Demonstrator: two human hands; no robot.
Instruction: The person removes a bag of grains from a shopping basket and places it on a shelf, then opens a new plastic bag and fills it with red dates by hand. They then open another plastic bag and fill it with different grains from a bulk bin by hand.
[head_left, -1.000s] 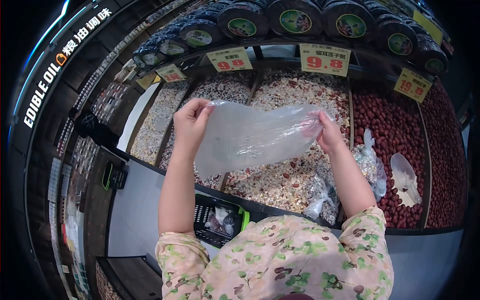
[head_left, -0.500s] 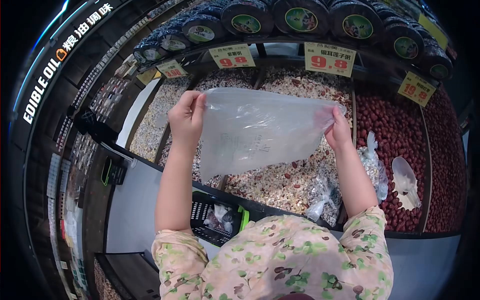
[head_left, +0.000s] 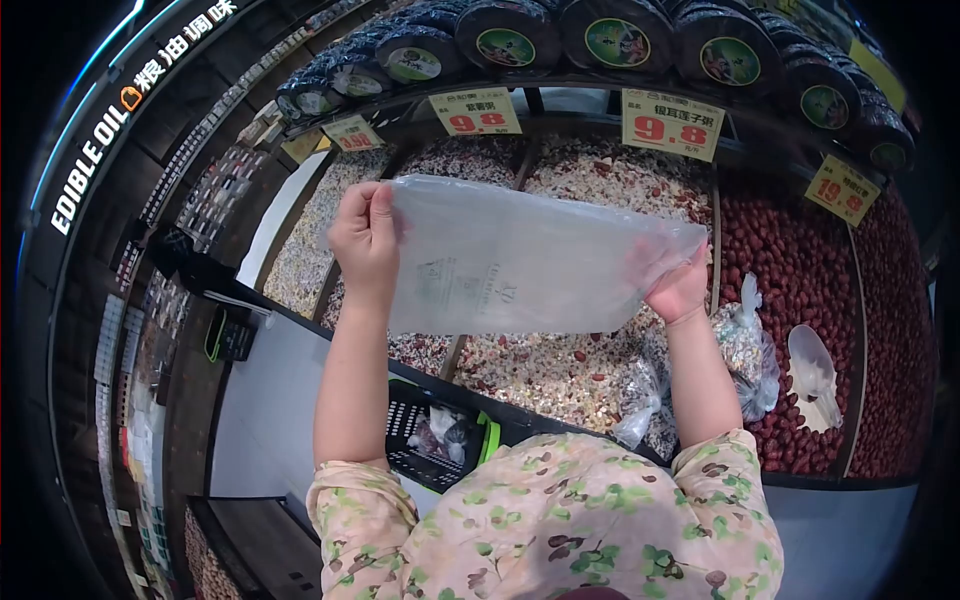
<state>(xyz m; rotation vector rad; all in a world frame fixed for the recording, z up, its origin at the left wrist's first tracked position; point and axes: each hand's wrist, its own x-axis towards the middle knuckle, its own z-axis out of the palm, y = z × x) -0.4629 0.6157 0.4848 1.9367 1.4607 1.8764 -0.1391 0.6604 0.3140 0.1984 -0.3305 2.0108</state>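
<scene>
A translucent plastic bag (head_left: pixel 520 260) with faint print is stretched across the view above the grain bins. My left hand (head_left: pixel 366 235) is closed on its upper left edge, thumb against the fingers. At the right end, my right hand (head_left: pixel 682 285) grips the bag, its fingers showing blurred through the plastic. Below the bag lies a bin of mixed grains (head_left: pixel 540 365) with red pieces in it. Two filled, tied plastic bags lie near my right forearm, one on the grains (head_left: pixel 640 400) and one beside the red dates (head_left: pixel 748 350).
A bin of red dates (head_left: pixel 770 240) on the right holds a clear scoop (head_left: pixel 812 365). Price signs (head_left: pixel 672 124) stand along the back, below dark wrapped round packages (head_left: pixel 617 42). A black basket (head_left: pixel 405 460) with bagged goods sits below the bin edge.
My right hand has turned, its fingers now reaching behind or into the bag's right end. The bag hangs flatter, its lower left corner higher. The view has shifted slightly.
</scene>
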